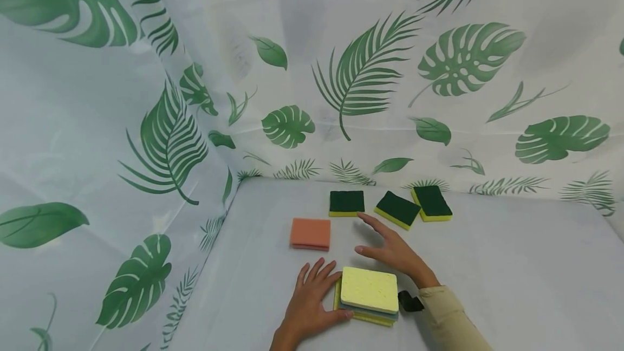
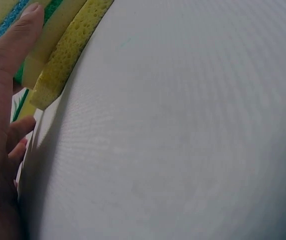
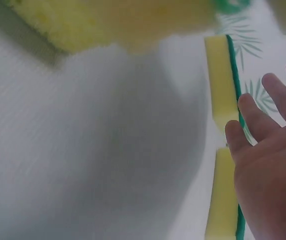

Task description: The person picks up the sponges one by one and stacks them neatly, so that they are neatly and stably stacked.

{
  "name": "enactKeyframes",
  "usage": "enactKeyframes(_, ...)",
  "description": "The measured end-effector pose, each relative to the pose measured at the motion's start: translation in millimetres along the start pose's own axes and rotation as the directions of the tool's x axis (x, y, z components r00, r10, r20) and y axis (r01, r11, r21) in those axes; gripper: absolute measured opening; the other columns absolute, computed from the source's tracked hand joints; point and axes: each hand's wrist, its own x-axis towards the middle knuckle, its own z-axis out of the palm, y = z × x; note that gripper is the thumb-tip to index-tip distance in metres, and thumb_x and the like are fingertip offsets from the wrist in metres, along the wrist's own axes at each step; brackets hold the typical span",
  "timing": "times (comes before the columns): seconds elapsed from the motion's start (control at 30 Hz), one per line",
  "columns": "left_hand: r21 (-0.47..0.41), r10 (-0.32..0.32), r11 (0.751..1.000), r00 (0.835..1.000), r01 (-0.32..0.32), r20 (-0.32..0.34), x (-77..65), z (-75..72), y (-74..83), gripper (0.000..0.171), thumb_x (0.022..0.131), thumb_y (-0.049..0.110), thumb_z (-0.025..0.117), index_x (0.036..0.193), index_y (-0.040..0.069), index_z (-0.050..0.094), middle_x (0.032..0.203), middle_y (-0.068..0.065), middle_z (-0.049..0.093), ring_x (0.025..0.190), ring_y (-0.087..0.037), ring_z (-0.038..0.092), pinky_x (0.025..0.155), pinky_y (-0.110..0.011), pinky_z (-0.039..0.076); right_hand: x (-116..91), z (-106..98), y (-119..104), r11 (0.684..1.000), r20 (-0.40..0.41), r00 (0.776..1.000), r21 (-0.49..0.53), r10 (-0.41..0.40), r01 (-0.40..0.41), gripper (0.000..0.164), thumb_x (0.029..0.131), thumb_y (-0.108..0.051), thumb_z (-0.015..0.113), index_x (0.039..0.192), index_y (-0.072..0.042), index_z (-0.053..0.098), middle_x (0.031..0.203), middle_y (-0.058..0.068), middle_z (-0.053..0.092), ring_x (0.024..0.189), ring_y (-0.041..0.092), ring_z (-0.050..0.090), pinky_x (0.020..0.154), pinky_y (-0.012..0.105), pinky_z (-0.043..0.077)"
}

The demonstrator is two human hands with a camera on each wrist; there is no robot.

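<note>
A stack of sponges (image 1: pixel 369 290) has a pale yellow one on top, with blue, green and yellow layers showing from the side. Spread at the stack's left side is my left hand (image 1: pixel 312 302), its thumb (image 2: pixel 18 37) along the front faces and its index fingertip by the back left corner. My right hand (image 1: pixel 395 253) is held out beyond the stack with fingers extended and nothing in them. Its index fingertip overlaps the near edge of a green-and-yellow scrub sponge (image 1: pixel 346 203) in the head view. Two more such sponges, one tilted (image 1: pixel 397 209) and one farther right (image 1: pixel 432 203), lie beside it.
An orange sponge (image 1: pixel 310 233) lies to the left, beyond my left fingers. A small black object (image 1: pixel 410 301) shows beside the stack, near the right sleeve (image 1: pixel 453 316). Leaf-printed white sheeting (image 1: pixel 302 64) rises behind and to the left of the white table surface (image 1: pixel 526 275).
</note>
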Motion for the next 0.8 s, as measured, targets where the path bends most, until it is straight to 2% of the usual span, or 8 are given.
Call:
enactKeyframes(0.27, 0.021, 0.035, 0.999, 0.999, -0.034, -0.029, -1.0, 0.6, -1.8, 0.084, 0.092, 0.083, 0.056, 0.154, 0.027, 0.059, 0.166, 0.006, 0.046, 0.159, -0.023, 0.029, 0.126, -0.062, 0.018, 12.5, 6.9, 3.1, 0.998, 0.045, 0.997, 0.006, -0.063, 0.063, 0.086, 0.095, -0.036, 0.084, 0.167, -0.018, 0.04, 0.17, 0.012, 0.037, 0.156, 0.043, 0.032, 0.117, 0.075, 0.033)
enactKeyframes(0.57, 0.001, 0.018, 1.0, 1.0, -0.018, 0.003, -0.9, -0.7, -2.7, 0.085, 0.091, 0.084, 0.056, 0.154, 0.027, 0.059, 0.167, 0.009, 0.044, 0.161, -0.02, 0.025, 0.128, -0.062, 0.016, 27.6, 2.1, 5.4, 0.997, 0.133, 0.989, -0.021, -0.07, 0.074, 0.086, 0.095, -0.037, 0.083, 0.167, -0.016, 0.039, 0.169, 0.014, 0.039, 0.155, 0.042, 0.035, 0.117, 0.072, 0.035)
enactKeyframes(0.8, 0.004, 0.034, 0.999, 0.999, -0.034, -0.01, 0.1, -1.6, -4.2, 0.085, 0.092, 0.083, 0.057, 0.153, 0.025, 0.06, 0.167, 0.009, 0.044, 0.161, -0.02, 0.025, 0.128, -0.062, 0.016, 42.0, 3.8, -1.9, 0.991, 0.197, 0.974, -0.05, -0.109, 0.121, 0.086, 0.095, -0.039, 0.083, 0.166, -0.012, 0.041, 0.166, 0.014, 0.043, 0.152, 0.04, 0.04, 0.116, 0.069, 0.039)
